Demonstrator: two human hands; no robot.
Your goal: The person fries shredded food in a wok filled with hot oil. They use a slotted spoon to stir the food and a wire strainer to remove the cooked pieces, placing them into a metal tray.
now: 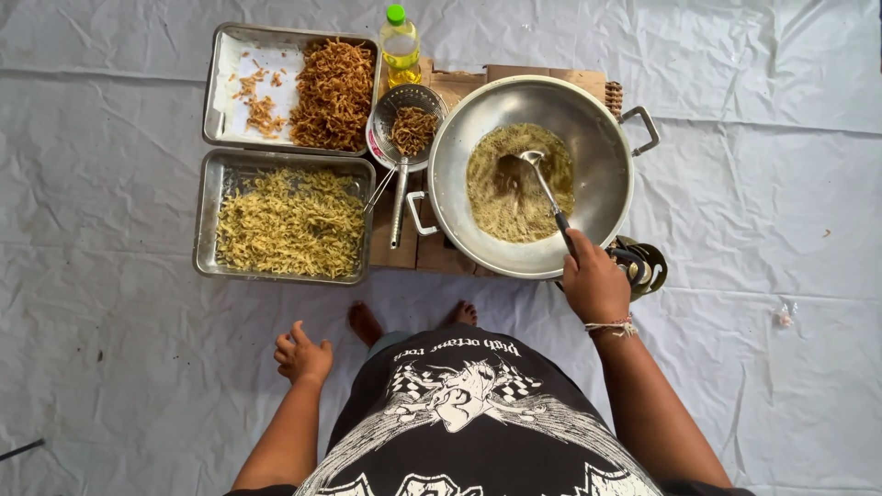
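My right hand (595, 283) grips the dark handle of a metal ladle (546, 189) whose bowl sits in the bubbling oil and pale strands frying in a big steel wok (602, 147). My left hand (302, 355) hangs loosely curled above the white sheet, holding nothing, below the near tray. That near steel tray (208, 220) is full of pale raw strands. The far tray (220, 83) holds a heap of brown fried strands on white paper. A wire strainer (406, 129) with some fried strands rests between the trays and the wok.
A bottle of yellow oil with a green cap (400, 46) stands behind the strainer. The wok sits on a stove over wooden boards (450, 84); a burner knob part (643, 266) shows by my right hand. My bare feet (366, 321) rest on the white sheet (763, 184).
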